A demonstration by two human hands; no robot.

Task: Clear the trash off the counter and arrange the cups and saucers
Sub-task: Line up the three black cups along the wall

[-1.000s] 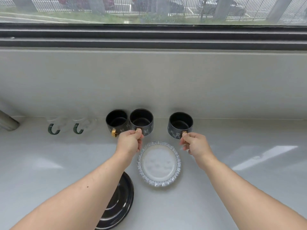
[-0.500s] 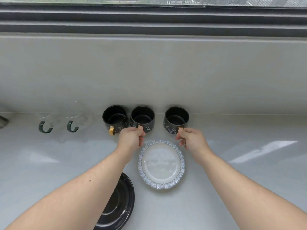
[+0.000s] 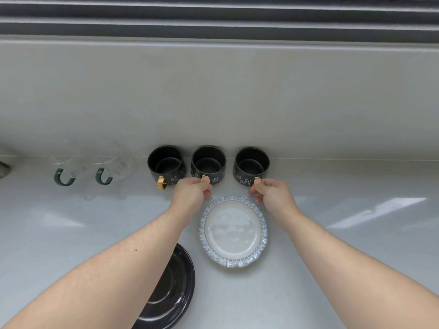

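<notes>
Left hand [image 3: 190, 193] pinches gold handle of middle black cup [image 3: 208, 165]; right hand [image 3: 273, 193] pinches handle of right black cup [image 3: 251, 166]. Both cups upright on table [image 3: 356, 233] against back wall; white saucer [image 3: 234, 231] just in front.

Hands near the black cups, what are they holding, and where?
Left hand pinches the middle cup by its gold handle; right hand pinches the right cup likewise.

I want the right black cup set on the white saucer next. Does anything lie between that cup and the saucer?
Nothing visible does. The right hand already pinches the right black cup by its gold handle, and the white saucer lies empty just in front of it on the counter.
</notes>
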